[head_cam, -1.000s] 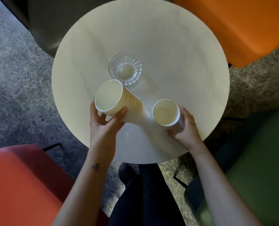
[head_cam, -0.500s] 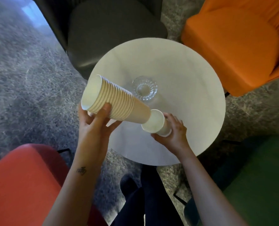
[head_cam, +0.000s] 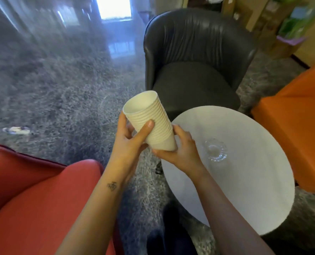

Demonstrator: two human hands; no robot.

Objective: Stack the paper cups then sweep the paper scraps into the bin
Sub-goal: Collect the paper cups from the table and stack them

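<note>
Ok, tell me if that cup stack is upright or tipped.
Tipped. The cup stack leans, open mouth up and leftward, gripped by the left hand at its side and right hand at its base.

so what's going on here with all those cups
A person is holding a nested stack of paper cups in both hands, just off the near-left edge of the round table. The left hand grips its ribbed side and the right hand wraps its base, with the stack tilted and its mouth up and to the left. Only a glass dish sits on the table. No bin shows in this view.
</note>
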